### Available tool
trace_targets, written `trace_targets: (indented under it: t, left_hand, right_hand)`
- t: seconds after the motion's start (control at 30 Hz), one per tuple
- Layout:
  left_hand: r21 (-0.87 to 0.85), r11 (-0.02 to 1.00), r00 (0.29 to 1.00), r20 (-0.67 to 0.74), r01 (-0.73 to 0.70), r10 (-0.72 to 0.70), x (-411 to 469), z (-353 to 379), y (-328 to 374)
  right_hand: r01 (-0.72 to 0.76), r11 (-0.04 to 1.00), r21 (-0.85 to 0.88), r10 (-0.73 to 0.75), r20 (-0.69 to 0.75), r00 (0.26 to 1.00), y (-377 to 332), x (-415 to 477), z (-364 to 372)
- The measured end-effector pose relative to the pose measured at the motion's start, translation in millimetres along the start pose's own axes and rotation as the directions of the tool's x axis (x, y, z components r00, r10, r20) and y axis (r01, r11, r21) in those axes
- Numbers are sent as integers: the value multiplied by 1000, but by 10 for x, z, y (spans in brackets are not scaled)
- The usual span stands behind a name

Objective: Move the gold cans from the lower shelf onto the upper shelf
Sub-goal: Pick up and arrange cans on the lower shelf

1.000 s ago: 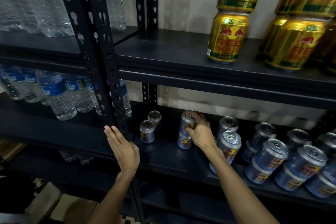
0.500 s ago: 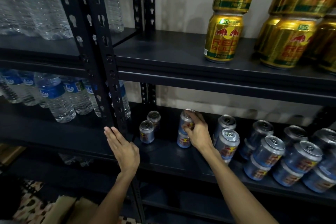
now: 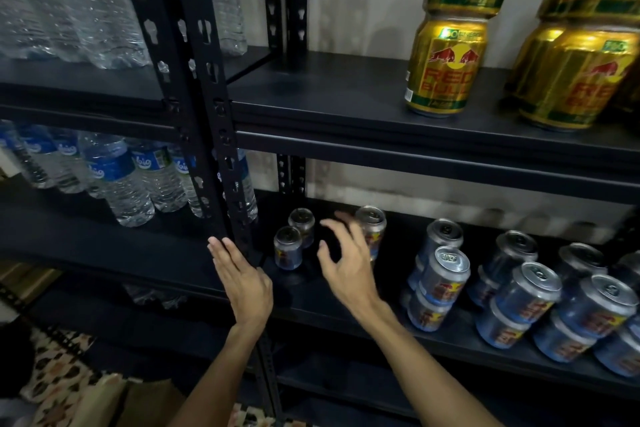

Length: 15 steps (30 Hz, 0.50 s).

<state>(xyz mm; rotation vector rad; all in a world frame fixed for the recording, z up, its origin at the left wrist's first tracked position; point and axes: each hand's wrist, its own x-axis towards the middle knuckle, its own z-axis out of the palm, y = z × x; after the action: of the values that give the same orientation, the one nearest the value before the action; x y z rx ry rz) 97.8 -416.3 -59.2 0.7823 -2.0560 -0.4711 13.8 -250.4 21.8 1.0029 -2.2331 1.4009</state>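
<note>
View from a head-worn camera, looking down at a black metal shelving unit.

The left hand (image 3: 244, 279) lies flat, fingers straight and together, against the base of a black upright post (image 3: 207, 114) where it meets the front edge of the lower shelf (image 3: 304, 303). It holds nothing.

The right hand (image 3: 346, 262) hangs over the lower shelf with fingers spread and loosely curved, released and grasping nothing. It is blurred. Just behind its fingertips stands a silver-and-blue can (image 3: 375, 232); whether the fingers touch it cannot be told.

The gold cans (image 3: 446, 69) in view stand on the upper shelf (image 3: 346, 104), toward the right, in two stacks. In the nearer stack one can stands upright on another; the second stack is cut off by the right edge.

On the lower shelf, two more silver-and-blue cans (image 3: 287, 250) stand between the two hands, one behind the other. To the right of the right hand, a group of stacked silver-and-blue cans (image 3: 446, 274) runs to the frame's edge.

Left of the post, clear water bottles (image 3: 117, 180) with blue labels fill the neighbouring bays at both levels. A patterned floor covering (image 3: 59, 378) shows at the bottom left.
</note>
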Motion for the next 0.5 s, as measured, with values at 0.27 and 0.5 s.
trace_targets:
  t: [0.27, 0.5]
  left_hand:
    - [50, 998, 999, 16, -32, 31, -12, -25, 8]
    - [119, 993, 998, 61, -21, 13, -26, -50, 4]
  right_hand:
    - [-260, 963, -74, 267, 419, 868, 231, 14, 645]
    - [-269, 953, -139, 303, 417, 857, 311, 125, 939]
